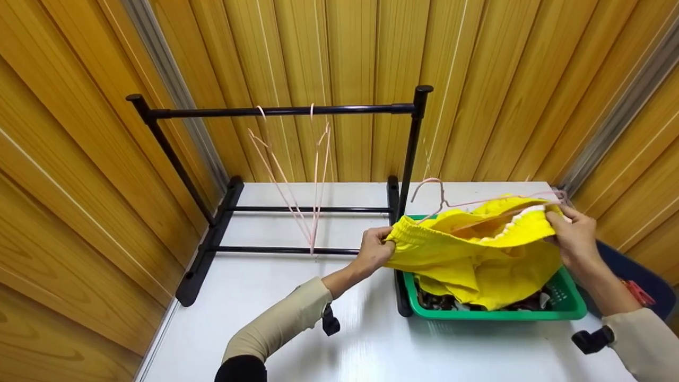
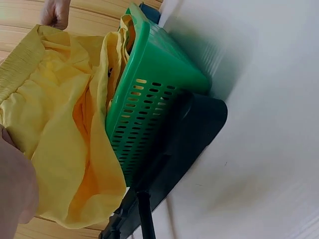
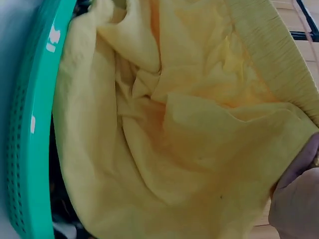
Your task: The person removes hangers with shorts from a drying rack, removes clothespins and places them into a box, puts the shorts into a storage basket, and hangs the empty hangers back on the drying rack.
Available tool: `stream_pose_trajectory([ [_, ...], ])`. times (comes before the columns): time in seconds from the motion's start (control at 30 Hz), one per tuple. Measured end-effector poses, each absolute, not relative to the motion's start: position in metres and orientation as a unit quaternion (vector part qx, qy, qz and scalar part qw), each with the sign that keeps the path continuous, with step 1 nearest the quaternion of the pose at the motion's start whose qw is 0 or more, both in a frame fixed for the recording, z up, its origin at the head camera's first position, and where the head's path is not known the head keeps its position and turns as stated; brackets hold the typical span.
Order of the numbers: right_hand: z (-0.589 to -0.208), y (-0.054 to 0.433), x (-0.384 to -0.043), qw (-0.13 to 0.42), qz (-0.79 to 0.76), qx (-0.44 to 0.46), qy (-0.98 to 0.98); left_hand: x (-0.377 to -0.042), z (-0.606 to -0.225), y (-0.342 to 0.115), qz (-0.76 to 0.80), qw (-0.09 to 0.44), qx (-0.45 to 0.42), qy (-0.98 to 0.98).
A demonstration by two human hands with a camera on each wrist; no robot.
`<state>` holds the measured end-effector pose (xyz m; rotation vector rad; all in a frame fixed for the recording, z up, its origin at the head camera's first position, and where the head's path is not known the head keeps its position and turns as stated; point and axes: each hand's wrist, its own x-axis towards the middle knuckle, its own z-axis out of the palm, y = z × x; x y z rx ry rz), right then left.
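Yellow shorts [image 1: 477, 265] with a gathered elastic waistband [image 1: 416, 236] are stretched sideways above a green basket [image 1: 498, 314]. My left hand [image 1: 374, 252] pinches the left end of the waistband; my right hand [image 1: 578, 236] grips the right end. Between them the waist opening gapes, with a white strip along its inside. A pink hanger [image 1: 443, 193] sits at the back of the shorts, its hook sticking up on the left and part of its frame hidden by the cloth. In the right wrist view, loose folds of the shorts [image 3: 149, 149] hang beside the basket rim.
A black rack [image 1: 350, 110] stands left of the basket, with two pink hangers [image 1: 316, 175] on its bar. Its right foot [image 2: 199, 119] is close against the basket. Dark clothes [image 1: 440, 301] lie in the basket. A dark blue container [image 1: 660, 289] holding red items stands at right.
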<state>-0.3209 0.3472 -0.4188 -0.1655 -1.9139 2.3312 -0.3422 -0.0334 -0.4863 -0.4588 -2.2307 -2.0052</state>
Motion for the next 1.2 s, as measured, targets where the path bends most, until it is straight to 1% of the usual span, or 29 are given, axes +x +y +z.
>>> stream_pose_trajectory([
  [0.07, -0.424, 0.344, -0.321, 0.109, 0.647, -0.004, -0.755, -0.342, -0.483, -0.032, -0.682, 0.049, -0.145, -0.715],
  [0.13, -0.432, 0.341, -0.32, 0.154, 0.484, 0.046, -0.86, -0.343, -0.478, -0.031, -0.689, 0.06, -0.146, -0.707],
  [0.2, -0.439, 0.338, -0.318, 0.173, 0.337, 0.079, -0.922, -0.345, -0.473, -0.03, -0.677, 0.085, -0.158, -0.714],
  [0.23, -0.443, 0.337, -0.317, 0.162, 0.294, 0.097, -0.937, -0.345, -0.472, -0.029, -0.665, 0.099, -0.166, -0.721],
  [0.3, -0.447, 0.336, -0.315, 0.095, 0.265, 0.117, -0.952, -0.347, -0.472, -0.029, -0.638, 0.122, -0.18, -0.739],
  [0.37, -0.447, 0.334, -0.31, 0.051, 0.234, 0.118, -0.964, -0.348, -0.473, -0.03, -0.619, 0.128, -0.188, -0.752],
  [0.4, -0.445, 0.332, -0.307, 0.049, 0.212, 0.119, -0.969, -0.348, -0.473, -0.03, -0.611, 0.128, -0.189, -0.758],
  [0.43, -0.443, 0.329, -0.303, 0.058, 0.19, 0.122, -0.972, -0.348, -0.474, -0.031, -0.606, 0.124, -0.192, -0.762],
  [0.5, -0.434, 0.322, -0.291, 0.104, 0.15, 0.123, -0.975, -0.347, -0.475, -0.031, -0.602, 0.114, -0.193, -0.766],
  [0.6, -0.416, 0.306, -0.275, 0.225, 0.139, 0.141, -0.954, -0.344, -0.474, -0.031, -0.598, 0.101, -0.203, -0.769],
  [0.7, -0.4, 0.289, -0.267, 0.352, 0.155, 0.203, -0.9, -0.34, -0.469, -0.029, -0.594, 0.084, -0.231, -0.766],
  [0.73, -0.396, 0.284, -0.265, 0.387, 0.147, 0.225, -0.882, -0.338, -0.468, -0.028, -0.591, 0.078, -0.244, -0.765],
  [0.77, -0.393, 0.279, -0.265, 0.41, 0.139, 0.248, -0.867, -0.336, -0.466, -0.027, -0.585, 0.073, -0.258, -0.765],
  [0.8, -0.39, 0.276, -0.265, 0.422, 0.135, 0.271, -0.855, -0.333, -0.463, -0.026, -0.579, 0.067, -0.274, -0.765],
  [0.87, -0.388, 0.27, -0.267, 0.405, 0.146, 0.309, -0.848, -0.33, -0.46, -0.024, -0.556, 0.063, -0.307, -0.77],
  [0.97, -0.39, 0.264, -0.268, 0.334, 0.221, 0.336, -0.853, -0.326, -0.458, -0.023, -0.488, 0.082, -0.363, -0.79],
  [1.03, -0.392, 0.264, -0.27, 0.304, 0.276, 0.336, -0.848, -0.325, -0.458, -0.024, -0.426, 0.104, -0.402, -0.804],
  [1.1, -0.393, 0.266, -0.271, 0.304, 0.314, 0.319, -0.841, -0.325, -0.459, -0.028, -0.353, 0.132, -0.433, -0.819],
  [1.2, -0.393, 0.272, -0.275, 0.334, 0.326, 0.294, -0.834, -0.326, -0.46, -0.035, -0.266, 0.155, -0.447, -0.84],
])
